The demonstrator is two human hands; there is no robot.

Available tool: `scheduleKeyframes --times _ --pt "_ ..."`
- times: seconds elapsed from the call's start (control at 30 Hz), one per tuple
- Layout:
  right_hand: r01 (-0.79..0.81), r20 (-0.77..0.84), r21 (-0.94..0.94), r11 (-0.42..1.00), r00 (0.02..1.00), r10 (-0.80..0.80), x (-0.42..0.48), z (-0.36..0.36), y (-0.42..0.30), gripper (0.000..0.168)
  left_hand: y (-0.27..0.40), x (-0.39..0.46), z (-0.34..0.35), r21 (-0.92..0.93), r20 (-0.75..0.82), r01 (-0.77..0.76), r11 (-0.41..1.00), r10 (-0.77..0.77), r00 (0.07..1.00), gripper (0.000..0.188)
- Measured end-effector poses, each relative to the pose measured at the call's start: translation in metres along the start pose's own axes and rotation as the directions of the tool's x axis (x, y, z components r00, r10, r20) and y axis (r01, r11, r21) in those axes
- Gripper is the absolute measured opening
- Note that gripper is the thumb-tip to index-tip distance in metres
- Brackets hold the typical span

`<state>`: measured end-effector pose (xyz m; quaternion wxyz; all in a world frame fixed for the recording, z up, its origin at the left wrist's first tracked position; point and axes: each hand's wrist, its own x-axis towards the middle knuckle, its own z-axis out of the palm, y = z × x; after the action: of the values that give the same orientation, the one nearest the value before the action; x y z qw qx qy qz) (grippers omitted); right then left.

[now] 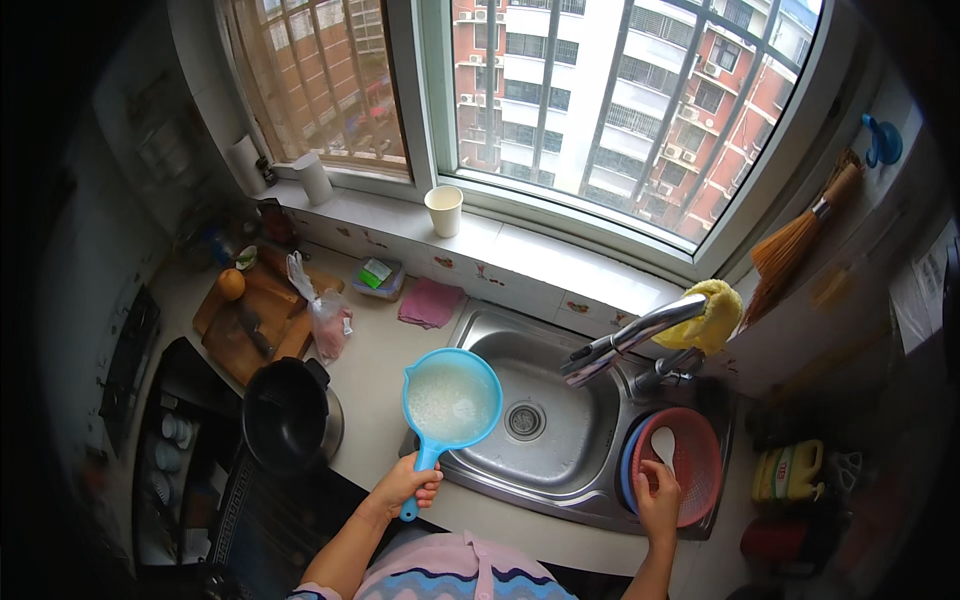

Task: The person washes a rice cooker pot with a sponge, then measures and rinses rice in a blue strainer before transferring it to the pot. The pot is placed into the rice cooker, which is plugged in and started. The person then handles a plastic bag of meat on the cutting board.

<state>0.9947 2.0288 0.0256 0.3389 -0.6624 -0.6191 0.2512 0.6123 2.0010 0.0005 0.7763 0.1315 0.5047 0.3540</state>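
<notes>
My left hand point(410, 486) grips the handle of a light blue plastic dipper point(430, 454). The dipper's round bowl is over the counter and the left edge of the steel sink point(559, 352). Inside it, white grains that look like rice lie in cloudy water point(452, 405). At the right, my right hand point(660, 496) is over a red plastic colander point(697, 469), with its fingers bent beside the handle of a white spoon point(663, 441). The fingers hide part of that handle, and whether they grip it is unclear. A blue basin point(628, 465) shows beneath the colander.
A chrome faucet point(637, 330) with a yellow cloth point(705, 319) reaches over the sink. Left stand a black pot point(281, 416), a wooden cutting board point(255, 330) with a knife point(255, 334), and a plastic bag of meat point(330, 326). A paper cup point(445, 214) is on the windowsill.
</notes>
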Motion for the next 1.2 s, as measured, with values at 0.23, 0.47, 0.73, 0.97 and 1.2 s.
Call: scheduleKeyframes --times 0.23,0.47,0.73,0.97,1.2 --pt "-0.007 0.083 -0.037 0.999 0.997 0.010 0.007 0.012 0.021 0.019 -0.022 0.005 0.015 0.118 -0.065 0.005 0.993 0.003 0.998 0.019" --pt "0.005 0.112 -0.009 1.000 0.994 -0.004 0.020 0.015 0.045 0.017 -0.027 0.002 0.030 0.199 -0.117 0.014 0.980 0.010 0.993 0.019" --pt "-0.016 0.102 0.049 0.999 0.995 0.011 0.035 0.010 0.045 0.015 -0.022 -0.012 0.039 0.257 -0.137 0.019 0.966 0.017 0.990 0.019" --pt "-0.003 0.102 0.023 1.000 0.995 0.001 0.038 0.012 0.048 0.015 -0.018 -0.018 0.044 0.271 -0.171 0.036 0.962 0.011 0.985 0.019" --pt "0.004 0.087 0.023 1.000 0.996 -0.006 0.037 0.017 0.054 0.015 -0.013 -0.023 0.048 0.300 -0.156 0.029 0.954 0.020 0.988 0.018"
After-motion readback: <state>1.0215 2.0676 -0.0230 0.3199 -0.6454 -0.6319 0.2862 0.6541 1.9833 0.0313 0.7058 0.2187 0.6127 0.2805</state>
